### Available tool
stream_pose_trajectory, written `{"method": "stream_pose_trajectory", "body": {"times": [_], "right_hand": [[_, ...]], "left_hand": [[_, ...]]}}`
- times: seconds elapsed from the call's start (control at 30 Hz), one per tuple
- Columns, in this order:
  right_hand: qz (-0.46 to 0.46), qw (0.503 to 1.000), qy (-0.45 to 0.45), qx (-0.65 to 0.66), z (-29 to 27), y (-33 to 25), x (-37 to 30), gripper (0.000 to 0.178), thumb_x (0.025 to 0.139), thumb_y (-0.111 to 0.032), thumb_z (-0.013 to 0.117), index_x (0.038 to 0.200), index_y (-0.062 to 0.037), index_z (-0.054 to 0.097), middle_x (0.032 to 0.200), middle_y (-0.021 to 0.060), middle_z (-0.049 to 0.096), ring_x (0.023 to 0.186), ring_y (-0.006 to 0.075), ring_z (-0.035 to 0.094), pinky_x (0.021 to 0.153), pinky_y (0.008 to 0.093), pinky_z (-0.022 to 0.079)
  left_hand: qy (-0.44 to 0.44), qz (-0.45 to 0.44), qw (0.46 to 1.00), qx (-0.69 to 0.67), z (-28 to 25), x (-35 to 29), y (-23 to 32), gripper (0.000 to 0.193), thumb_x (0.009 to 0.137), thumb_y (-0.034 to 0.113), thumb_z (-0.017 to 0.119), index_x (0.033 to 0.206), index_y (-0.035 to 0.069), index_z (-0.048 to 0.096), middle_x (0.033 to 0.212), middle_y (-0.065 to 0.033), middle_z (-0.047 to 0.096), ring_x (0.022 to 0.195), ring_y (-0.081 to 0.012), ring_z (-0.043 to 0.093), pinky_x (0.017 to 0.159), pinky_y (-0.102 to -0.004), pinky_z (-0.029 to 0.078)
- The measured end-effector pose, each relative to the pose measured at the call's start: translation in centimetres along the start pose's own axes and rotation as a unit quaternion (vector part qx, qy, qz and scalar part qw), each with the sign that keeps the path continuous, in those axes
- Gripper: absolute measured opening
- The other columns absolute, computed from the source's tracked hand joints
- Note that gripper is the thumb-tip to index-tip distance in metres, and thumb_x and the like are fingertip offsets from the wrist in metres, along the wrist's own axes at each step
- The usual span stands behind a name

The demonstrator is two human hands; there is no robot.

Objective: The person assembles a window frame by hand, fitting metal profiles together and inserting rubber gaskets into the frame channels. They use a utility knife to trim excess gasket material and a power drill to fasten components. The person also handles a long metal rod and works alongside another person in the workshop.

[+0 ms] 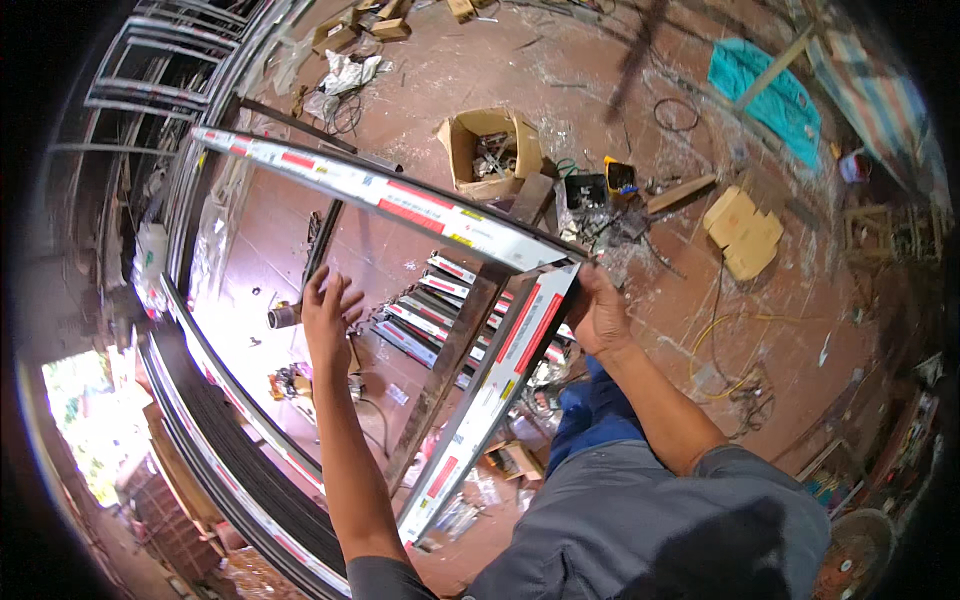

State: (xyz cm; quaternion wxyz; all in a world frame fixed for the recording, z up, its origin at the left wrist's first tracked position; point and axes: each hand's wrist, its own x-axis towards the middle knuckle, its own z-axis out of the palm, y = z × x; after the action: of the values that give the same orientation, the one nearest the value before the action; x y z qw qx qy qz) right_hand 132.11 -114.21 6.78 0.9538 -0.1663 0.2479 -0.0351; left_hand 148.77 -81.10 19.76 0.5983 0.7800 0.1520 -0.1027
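the right hand (600, 312), near three o'clock of the view, grips the outer side of a corner of a labelled metal frame (527, 335), its fingers partly hidden by the edge. from that corner one white-faced bar (385, 198) runs off toward ten o'clock and another slants down toward seven. the right forearm (665, 400) comes up from about four o'clock, elbow bent and swung out beside the grey-clothed torso (600, 530), the wrist aimed toward eleven. the left hand (330, 308), at nine o'clock, is empty and open, held up inside the frame's angle with its fingers loosely spread and slightly curled, tips toward twelve and one; the left forearm (345, 440) rises almost straight from between six and seven. a dark cylindrical object (284, 316) appears just to the left hand's nine o'clock, though whether they touch cannot be told. a brown bar (455, 345) passes below the frame, over shorter labelled bars (415, 322). farther off, an open cardboard box (520, 165) sits at twelve, a teal sheet (745, 75) at two, and long stacked bars (235, 435) at eight.
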Motion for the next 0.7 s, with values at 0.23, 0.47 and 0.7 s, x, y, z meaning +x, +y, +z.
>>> {"method": "stream_pose_trajectory", "body": {"times": [0.23, 0.47, 0.7], "right_hand": [[-0.018, 0.999, -0.037, 0.000, 0.3, -0.7, 1.1, 0.091, 0.081, -0.026, 0.091, 0.153, -0.0066, 0.040, 0.124, 0.0038, 0.060, 0.114, 0.0142, 0.058, 0.100, 0.0266, 0.046], [0.004, 0.998, -0.028, -0.063, 0.9, -1.5, 1.5, 0.088, 0.079, -0.029, 0.089, 0.149, -0.0030, 0.040, 0.128, 0.0085, 0.061, 0.122, 0.0195, 0.056, 0.111, 0.0335, 0.041], [-0.015, 0.997, 0.008, -0.082, 2.1, -0.5, 1.0, 0.082, 0.079, -0.029, 0.085, 0.142, -0.0046, 0.039, 0.125, 0.0120, 0.061, 0.115, 0.0191, 0.060, 0.104, 0.0350, 0.047]], "left_hand": [[0.014, -0.054, 0.998, 0.014, 8.5, 13.0, 2.5, 0.076, 0.093, 0.050, 0.075, 0.144, 0.003, 0.046, 0.118, -0.0122, 0.061, 0.100, -0.0236, 0.064, 0.072, -0.0338, 0.056], [0.025, -0.057, 0.990, -0.130, 10.0, 21.5, 2.8, 0.052, 0.096, 0.045, 0.072, 0.125, 0.004, 0.062, 0.112, -0.0096, 0.071, 0.096, -0.0270, 0.069, 0.089, -0.0435, 0.058], [-0.007, -0.069, 0.995, -0.075, 7.2, 25.7, 1.9, 0.030, 0.098, 0.032, 0.067, 0.115, 0.007, 0.063, 0.098, -0.0094, 0.071, 0.084, -0.0274, 0.071, 0.079, -0.0441, 0.060]]}}
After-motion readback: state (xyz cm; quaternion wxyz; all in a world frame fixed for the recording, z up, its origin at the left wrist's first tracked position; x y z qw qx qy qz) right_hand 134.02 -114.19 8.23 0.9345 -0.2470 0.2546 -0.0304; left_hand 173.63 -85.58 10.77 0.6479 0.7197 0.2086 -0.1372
